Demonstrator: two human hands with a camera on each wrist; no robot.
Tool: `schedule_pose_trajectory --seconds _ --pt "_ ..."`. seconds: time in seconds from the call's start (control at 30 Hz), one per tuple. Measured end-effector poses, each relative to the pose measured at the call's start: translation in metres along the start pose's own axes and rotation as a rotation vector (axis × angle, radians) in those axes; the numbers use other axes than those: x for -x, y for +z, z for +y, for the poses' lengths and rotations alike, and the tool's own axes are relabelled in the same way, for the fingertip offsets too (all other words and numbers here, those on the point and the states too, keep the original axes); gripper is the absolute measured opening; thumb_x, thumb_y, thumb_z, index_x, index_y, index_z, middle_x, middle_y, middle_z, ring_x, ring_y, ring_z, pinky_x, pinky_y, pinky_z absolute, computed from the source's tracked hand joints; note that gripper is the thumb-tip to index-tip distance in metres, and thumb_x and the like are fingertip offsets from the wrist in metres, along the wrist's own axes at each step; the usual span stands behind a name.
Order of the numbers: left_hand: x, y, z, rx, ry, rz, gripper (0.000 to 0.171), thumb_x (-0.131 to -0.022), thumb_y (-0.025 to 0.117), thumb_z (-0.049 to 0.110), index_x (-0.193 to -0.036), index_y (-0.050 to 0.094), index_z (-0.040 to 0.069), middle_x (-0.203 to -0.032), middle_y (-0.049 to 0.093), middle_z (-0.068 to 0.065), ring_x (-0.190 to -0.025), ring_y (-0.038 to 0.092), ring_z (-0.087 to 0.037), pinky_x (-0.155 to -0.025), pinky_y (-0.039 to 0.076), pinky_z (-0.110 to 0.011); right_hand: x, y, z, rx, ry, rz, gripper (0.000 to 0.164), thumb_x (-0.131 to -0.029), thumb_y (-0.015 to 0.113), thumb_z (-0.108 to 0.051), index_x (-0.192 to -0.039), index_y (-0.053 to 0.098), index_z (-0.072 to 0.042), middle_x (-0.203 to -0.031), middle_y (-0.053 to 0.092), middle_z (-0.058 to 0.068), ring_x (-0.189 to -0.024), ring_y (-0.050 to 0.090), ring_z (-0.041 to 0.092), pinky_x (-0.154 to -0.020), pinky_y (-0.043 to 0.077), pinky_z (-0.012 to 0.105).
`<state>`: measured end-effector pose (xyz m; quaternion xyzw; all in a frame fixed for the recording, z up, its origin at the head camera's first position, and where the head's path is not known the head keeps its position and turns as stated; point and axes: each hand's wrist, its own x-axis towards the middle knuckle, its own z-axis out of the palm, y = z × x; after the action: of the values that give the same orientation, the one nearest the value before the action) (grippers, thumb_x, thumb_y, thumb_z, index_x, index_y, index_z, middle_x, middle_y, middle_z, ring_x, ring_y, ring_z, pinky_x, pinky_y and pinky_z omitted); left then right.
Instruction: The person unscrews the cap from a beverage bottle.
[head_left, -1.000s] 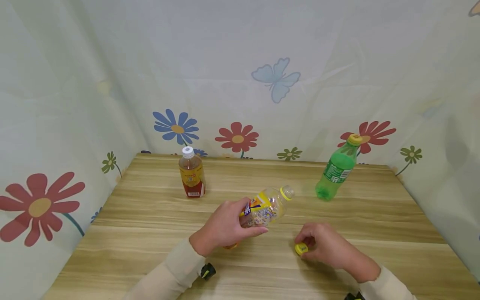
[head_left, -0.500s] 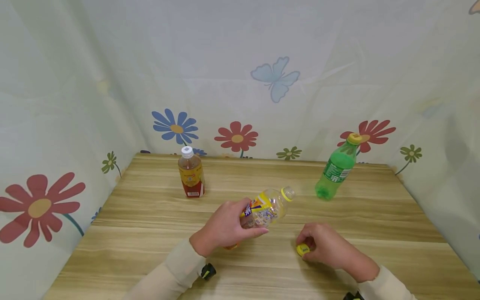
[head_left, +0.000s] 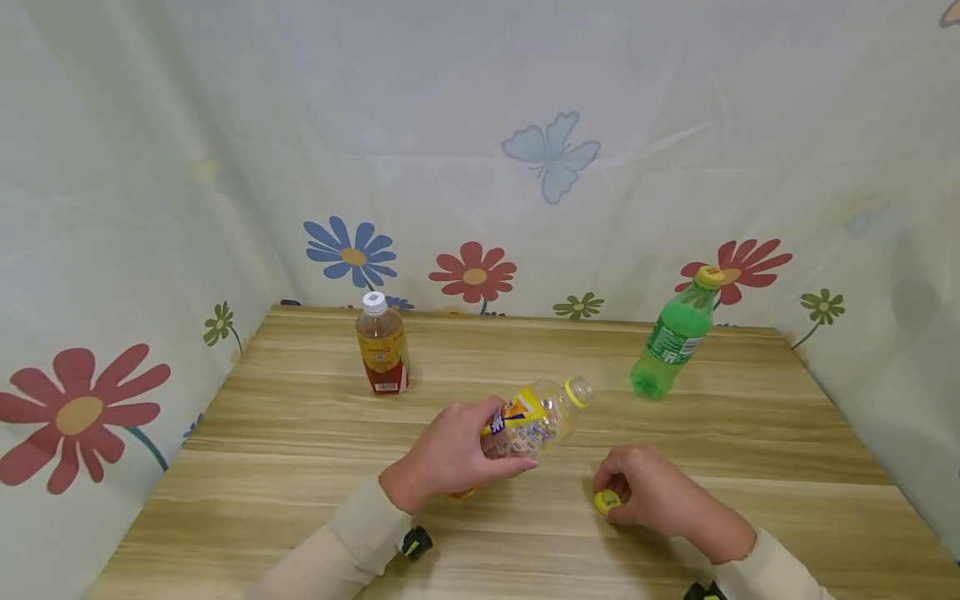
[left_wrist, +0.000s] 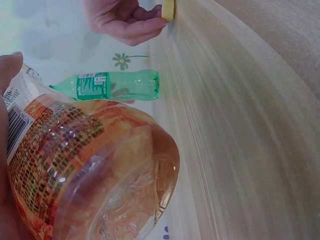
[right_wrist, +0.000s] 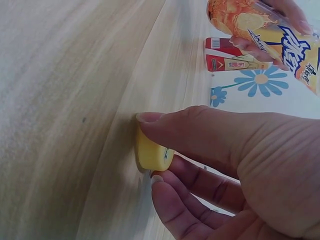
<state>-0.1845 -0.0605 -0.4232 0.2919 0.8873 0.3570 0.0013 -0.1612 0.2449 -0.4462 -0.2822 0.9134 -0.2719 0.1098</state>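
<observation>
My left hand [head_left: 457, 454] grips a clear drink bottle [head_left: 551, 414] with a yellow and orange label. The bottle leans over to the right, its uncapped mouth pointing away from the hand. In the left wrist view the orange-labelled base of the bottle [left_wrist: 115, 175] fills the lower left, off the wooden surface. My right hand [head_left: 656, 492] pinches a yellow bottle cap [head_left: 607, 501] between thumb and fingers. Seen from the right wrist, that cap [right_wrist: 154, 151] sits right at the tabletop, printed top facing the palm.
Toward the back left of the wooden table [head_left: 300, 467] stands a bottle of brown drink [head_left: 384, 354] with a white cap. A green bottle [head_left: 672, 340] with a yellow cap stands at the back right. Behind the table hangs a flower-printed curtain [head_left: 450, 167].
The cap and the right fingertips have shifted slightly to the right. The held bottle's mouth has dipped a little and moved slightly right, while the left hand stays nearly in place.
</observation>
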Motion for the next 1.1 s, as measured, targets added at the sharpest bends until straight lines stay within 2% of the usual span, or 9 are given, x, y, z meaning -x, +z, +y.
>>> schedule_pose_trajectory --seconds 0.67,1.1 --pt "0.0003 -0.0003 0.0009 0.0 0.001 -0.003 0.056 -0.082 0.077 0.063 -0.114 0.063 0.019 -0.09 0.071 0.012 -0.071 0.059 0.0 -0.062 0.051 -0.018 -0.0008 -0.0008 0.0009 -0.005 -0.012 -0.012 0.029 -0.068 0.093 -0.011 -0.089 0.074 -0.011 -0.079 0.063 -0.007 -0.071 0.054 0.0 -0.062 0.048 0.021" --pt "0.0001 -0.0006 0.0012 0.013 -0.011 -0.013 0.057 -0.082 0.077 0.063 -0.116 0.063 0.02 -0.093 0.071 0.012 -0.075 0.061 -0.001 -0.065 0.052 -0.018 -0.0018 -0.0014 0.0025 -0.016 0.022 -0.026 0.028 -0.07 0.093 -0.015 -0.092 0.075 -0.011 -0.081 0.064 -0.007 -0.072 0.053 0.0 -0.062 0.048 0.021"
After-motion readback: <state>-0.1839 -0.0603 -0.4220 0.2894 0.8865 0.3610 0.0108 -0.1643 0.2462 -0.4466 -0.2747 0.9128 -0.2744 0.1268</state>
